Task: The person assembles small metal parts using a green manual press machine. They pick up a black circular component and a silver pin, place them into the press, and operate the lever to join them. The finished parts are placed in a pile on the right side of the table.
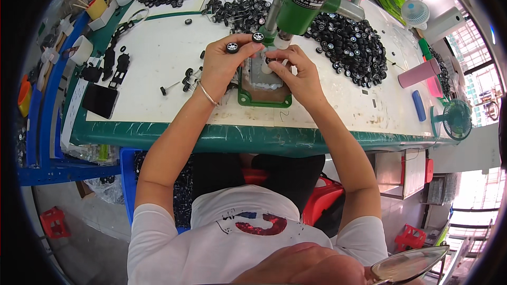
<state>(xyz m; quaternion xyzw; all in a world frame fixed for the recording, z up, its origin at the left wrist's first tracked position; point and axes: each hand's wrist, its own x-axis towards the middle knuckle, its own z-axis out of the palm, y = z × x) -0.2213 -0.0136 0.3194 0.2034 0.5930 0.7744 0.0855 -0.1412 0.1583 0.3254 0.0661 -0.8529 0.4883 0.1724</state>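
Left hand (pixel 224 60): at upper centre, thumb and fingers pinched close on two silver-hubbed wheels (pixel 232 47), probably to keep both hubs clear of the palm.
Right hand (pixel 301 76): a narrow fingertip pinch on a small dark part (pixel 270 60) above the press base (pixel 243 98), likely for fine placing under the ram.
Green press (pixel 303 8): upper centre, between the hands' work and the heaps, seemingly so little reaching is needed.
Wheel heaps (pixel 351 50): upper left, upper centre and upper right.
Hidden: any axle joining the held wheels; the dark part's full shape, behind fingers.
Cut off: the press's top, at the frame's upper edge.
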